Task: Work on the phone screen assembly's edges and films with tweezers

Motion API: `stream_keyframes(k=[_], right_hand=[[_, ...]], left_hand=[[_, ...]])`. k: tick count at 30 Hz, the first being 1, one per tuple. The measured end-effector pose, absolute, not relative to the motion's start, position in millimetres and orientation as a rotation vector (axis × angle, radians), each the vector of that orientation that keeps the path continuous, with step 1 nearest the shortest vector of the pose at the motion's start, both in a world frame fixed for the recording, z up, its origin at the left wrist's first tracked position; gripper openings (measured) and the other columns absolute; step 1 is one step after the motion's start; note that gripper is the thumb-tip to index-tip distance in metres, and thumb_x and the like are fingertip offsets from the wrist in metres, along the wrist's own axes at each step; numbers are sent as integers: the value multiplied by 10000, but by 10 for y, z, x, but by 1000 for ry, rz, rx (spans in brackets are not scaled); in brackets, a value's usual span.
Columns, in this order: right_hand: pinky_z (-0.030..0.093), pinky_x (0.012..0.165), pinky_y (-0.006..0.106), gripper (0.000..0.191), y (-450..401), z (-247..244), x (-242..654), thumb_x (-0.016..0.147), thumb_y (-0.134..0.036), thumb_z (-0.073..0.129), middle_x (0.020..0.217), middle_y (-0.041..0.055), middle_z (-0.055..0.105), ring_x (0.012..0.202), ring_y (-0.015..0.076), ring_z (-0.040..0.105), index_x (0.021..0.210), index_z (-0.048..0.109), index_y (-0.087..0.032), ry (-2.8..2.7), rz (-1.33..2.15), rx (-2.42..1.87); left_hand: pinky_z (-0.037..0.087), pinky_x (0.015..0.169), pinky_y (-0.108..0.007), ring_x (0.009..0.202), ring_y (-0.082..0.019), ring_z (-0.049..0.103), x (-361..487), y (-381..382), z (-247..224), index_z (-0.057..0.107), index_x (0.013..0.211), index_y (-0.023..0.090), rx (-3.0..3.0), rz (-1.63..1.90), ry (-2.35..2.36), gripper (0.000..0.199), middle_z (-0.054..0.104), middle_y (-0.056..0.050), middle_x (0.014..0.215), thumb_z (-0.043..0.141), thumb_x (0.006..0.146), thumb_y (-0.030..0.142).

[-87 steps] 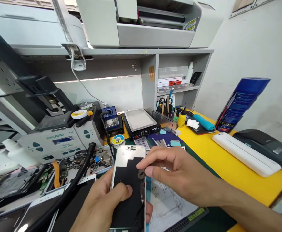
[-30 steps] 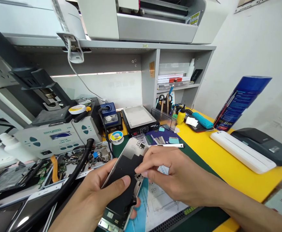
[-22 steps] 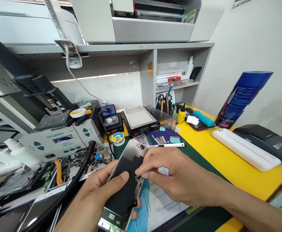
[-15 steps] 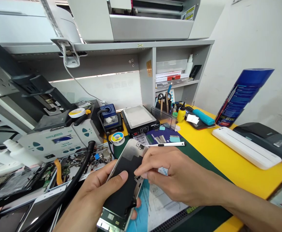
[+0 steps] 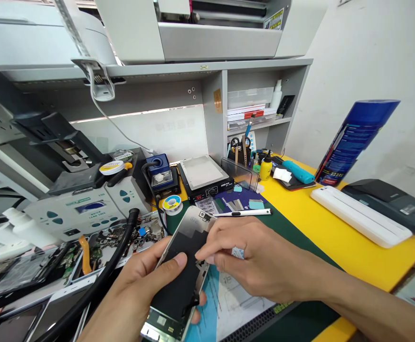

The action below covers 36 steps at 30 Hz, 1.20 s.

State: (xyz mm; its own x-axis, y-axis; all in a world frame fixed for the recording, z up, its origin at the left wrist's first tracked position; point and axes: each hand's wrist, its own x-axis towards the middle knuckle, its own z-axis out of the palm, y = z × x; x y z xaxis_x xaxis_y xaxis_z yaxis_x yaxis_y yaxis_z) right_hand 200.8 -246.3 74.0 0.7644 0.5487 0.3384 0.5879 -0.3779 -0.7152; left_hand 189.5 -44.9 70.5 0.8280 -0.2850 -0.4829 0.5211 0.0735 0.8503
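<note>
Here, gripped in the left hand (image 5: 136,289), thumb across the dark back: a phone screen assembly (image 5: 181,275), tilted above the blue sheet (image 5: 207,304). Pinched by the right hand (image 5: 260,266) at the assembly's right edge, just beyond the left thumb.

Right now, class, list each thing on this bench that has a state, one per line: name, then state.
phone panel: held tilted above the mat, back side up
left hand: gripping the phone panel, thumb on its dark back
right hand: fingertips pinching at the panel's right edge
white pen: lying flat on the mat
black hose: lying across the parts tray
</note>
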Motion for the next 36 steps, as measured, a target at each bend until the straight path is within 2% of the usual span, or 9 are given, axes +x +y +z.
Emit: stream_keyframes(k=[7, 15, 18, 25, 36], right_hand=[[432, 652, 181, 285, -2459, 728, 2007, 892, -58, 526, 899, 22, 670, 783, 94, 614, 1046, 739, -169, -835, -47, -2084], [466, 641, 233, 247, -2465, 792, 2014, 894, -121, 541, 842, 29, 681, 772, 143, 641, 1013, 746, -195, -758, 33, -2052], [474, 652, 239, 248, -2460, 800, 2009, 885, -113, 540, 856, 29, 692, 761, 142, 644, 999, 743, -197, -744, 20, -2059], [475, 642, 238, 240, -2457, 793, 2016, 888, -129, 539, 875, 21, 683, 739, 132, 641, 996, 738, -209, -722, 31, -2082], [463, 669, 233, 269, -2481, 791, 2012, 897, -65, 518, 865, 29, 684, 801, 136, 637, 1010, 730, -187, -819, -1, -2079]], left_hand=[[518, 510, -288, 542, -208, 650, 1896, -476, 732, 671, 907, 172, 1362, -606, 209, 273, 711, -96, 635, 695, 777, 410], [515, 488, -275, 520, -194, 638, 1893, -476, 744, 692, 953, 196, 1355, -586, 233, 286, 673, -51, 617, 726, 747, 391], [519, 490, -279, 528, -204, 646, 1887, -477, 736, 694, 919, 188, 1365, -574, 241, 280, 681, -60, 626, 729, 739, 400], [525, 505, -299, 532, -224, 657, 1902, -449, 724, 662, 975, 174, 1411, -589, 259, 357, 692, -78, 618, 715, 740, 438], [538, 491, -298, 549, -221, 660, 1899, -494, 730, 700, 910, 188, 1396, -544, 247, 304, 665, -45, 622, 751, 710, 411]])
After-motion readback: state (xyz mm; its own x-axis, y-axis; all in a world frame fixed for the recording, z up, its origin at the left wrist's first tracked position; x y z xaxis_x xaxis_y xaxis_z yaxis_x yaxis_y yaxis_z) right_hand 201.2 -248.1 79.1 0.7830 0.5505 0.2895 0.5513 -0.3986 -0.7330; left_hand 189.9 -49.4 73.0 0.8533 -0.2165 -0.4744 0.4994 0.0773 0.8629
